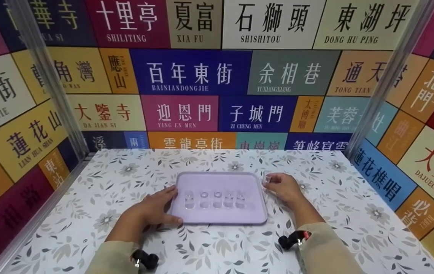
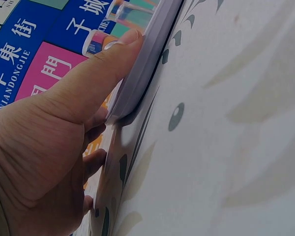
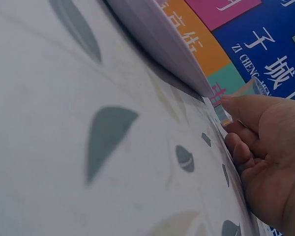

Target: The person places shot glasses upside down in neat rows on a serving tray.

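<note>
A lavender tray lies on the table. Several small clear cups stand in a row across it; two of these cups show beyond the rim in the left wrist view. My left hand holds the tray's left side, fingers along the edge and thumb over the rim near the front corner. Just off the tray's right edge, my right hand pinches another small clear cup between thumb and fingertips. Fingers partly hide that cup in the right wrist view.
The table has a white covering with grey leaves and flowers. Behind it stands a wall of coloured panels with Chinese lettering. Similar side walls join it at clear corner strips.
</note>
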### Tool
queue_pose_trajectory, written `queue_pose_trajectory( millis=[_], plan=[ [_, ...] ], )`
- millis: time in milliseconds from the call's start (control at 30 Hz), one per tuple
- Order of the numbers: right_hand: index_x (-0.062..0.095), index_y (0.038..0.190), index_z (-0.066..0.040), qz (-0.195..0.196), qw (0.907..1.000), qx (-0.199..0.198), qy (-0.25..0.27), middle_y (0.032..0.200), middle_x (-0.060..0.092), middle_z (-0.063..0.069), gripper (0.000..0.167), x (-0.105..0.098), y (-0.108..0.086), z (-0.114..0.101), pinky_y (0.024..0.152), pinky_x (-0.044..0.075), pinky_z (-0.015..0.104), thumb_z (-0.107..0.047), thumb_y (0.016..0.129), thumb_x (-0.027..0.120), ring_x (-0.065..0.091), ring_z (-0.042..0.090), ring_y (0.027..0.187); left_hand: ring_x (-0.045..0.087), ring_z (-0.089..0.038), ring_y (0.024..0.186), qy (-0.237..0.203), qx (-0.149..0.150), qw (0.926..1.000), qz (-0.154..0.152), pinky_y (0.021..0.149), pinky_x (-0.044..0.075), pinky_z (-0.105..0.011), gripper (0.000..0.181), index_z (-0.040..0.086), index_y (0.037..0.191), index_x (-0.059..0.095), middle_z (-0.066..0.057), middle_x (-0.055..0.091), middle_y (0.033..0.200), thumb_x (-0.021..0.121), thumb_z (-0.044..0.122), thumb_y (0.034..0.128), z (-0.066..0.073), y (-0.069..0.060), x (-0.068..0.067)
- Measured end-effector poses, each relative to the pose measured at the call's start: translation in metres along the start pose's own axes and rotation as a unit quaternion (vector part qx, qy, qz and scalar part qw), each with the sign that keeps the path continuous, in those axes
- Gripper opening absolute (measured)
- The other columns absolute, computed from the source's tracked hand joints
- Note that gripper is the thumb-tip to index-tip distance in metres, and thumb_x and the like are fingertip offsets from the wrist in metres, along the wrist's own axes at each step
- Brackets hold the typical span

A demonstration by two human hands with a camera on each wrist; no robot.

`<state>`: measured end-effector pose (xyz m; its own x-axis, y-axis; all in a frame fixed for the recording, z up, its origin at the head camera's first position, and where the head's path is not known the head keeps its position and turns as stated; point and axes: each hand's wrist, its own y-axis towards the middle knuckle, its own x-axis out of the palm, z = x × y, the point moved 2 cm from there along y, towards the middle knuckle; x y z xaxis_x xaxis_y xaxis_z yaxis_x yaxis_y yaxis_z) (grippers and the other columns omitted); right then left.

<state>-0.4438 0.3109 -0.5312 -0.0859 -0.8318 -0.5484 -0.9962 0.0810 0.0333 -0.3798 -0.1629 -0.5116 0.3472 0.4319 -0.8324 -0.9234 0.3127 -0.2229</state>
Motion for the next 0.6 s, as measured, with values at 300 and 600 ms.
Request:
queue_pose_trajectory(
  millis=[300, 600],
  plan=[
    [0.07, 0.138, -0.009, -0.007, 0.9922, 0.022, 0.122, 0.132, 0.073, 0.013, 0.05, 0.003, -0.014, -0.014, 0.095, 0.062, 0.034, -0.029, 0.094, 0.084, 0.068, 0.023, 0.116, 0.012, -0.046, 0.167, 0.001, 0.008, 1.0, 0.003, 0.131, 0.008, -0.077, 0.123, 0.034, 0.171, 0.028, 0.013, 0.013, 0.182, 0.087, 0.075, 0.0713, -0.001, 0.002, 0.0],
    [0.07, 0.138, -0.007, -0.015, 0.9863, 0.013, 0.164, 0.13, 0.073, 0.012, 0.052, 0.005, -0.035, -0.033, 0.098, 0.064, 0.034, -0.026, 0.092, 0.086, 0.07, 0.02, 0.115, 0.009, -0.048, 0.167, -0.007, -0.004, 1.0, 0.0, 0.131, 0.006, -0.078, 0.123, 0.037, 0.17, 0.028, 0.013, 0.013, 0.182, 0.088, 0.075, 0.0695, -0.001, 0.002, 0.001]
  ],
)
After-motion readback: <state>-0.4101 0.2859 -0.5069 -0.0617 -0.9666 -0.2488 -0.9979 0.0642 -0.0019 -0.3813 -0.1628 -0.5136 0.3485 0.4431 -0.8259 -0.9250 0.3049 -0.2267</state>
